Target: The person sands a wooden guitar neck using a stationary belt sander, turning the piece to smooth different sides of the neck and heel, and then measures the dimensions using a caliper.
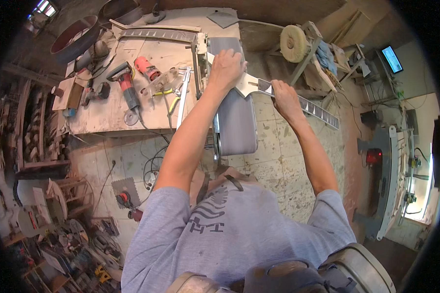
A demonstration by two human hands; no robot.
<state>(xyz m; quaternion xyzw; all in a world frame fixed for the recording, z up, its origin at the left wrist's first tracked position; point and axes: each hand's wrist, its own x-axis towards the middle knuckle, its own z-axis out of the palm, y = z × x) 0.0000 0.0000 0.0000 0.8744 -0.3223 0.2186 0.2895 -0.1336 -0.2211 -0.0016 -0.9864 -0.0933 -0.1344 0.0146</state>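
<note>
A guitar neck (322,116) with a dark fretboard and pale triangular inlays slants across a belt sander. Its pale wooden headstock (246,85) lies over the grey sanding belt (238,128). My left hand (227,70) is closed on the headstock from above, its fingertips partly hidden. Farther along, my right hand (287,101) wraps round the neck just past the belt's right edge. The neck's free end extends to the right beyond that hand.
Left of the sander, a workbench (115,119) carries a red angle grinder (127,90), a cordless drill (101,91), yellow-handled pliers (173,103) and another inlaid neck (156,35). A buffing wheel (293,44) stands at the back right. Cables (154,163) trail over the floor.
</note>
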